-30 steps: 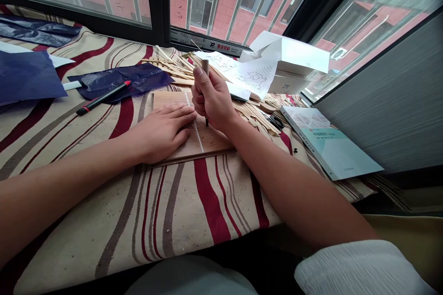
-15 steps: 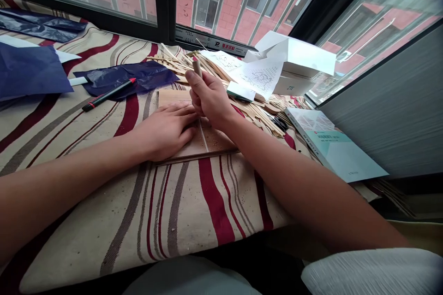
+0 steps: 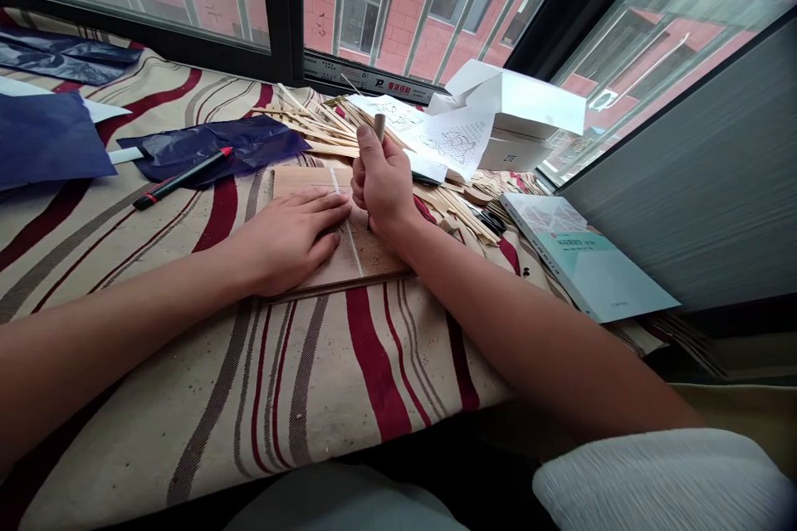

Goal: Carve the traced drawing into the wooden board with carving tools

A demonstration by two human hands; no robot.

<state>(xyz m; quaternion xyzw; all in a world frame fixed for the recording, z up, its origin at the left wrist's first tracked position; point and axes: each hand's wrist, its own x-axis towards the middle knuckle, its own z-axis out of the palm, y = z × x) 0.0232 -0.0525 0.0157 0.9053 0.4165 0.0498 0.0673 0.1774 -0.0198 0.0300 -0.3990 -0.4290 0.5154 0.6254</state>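
My right hand (image 3: 384,181) is closed in a fist around an upright carving tool (image 3: 379,126). The round pale handle sticks out above the thumb, and a bit of its dark shaft shows below the fist, near the board. Flat on the wooden board (image 3: 311,176) lies my left hand (image 3: 295,234), fingers stretched out and pressing down. A narrow pale strip (image 3: 354,245) runs across the board between the two hands. Small wood crumbs (image 3: 374,257) are scattered on the right part of the board. The tool's tip is hidden.
Left of the board lie a black and red marker (image 3: 180,180) and dark blue sheets (image 3: 217,145). Behind are thin wooden sticks (image 3: 317,129), line drawings (image 3: 452,141) and a white box (image 3: 529,112). To the right are black-handled scissors (image 3: 491,221) and a book (image 3: 585,257).
My right hand has moved to the right with the carving tool, away from my left fingers, uncovering more of the pale strip. The whole view has shifted slightly.
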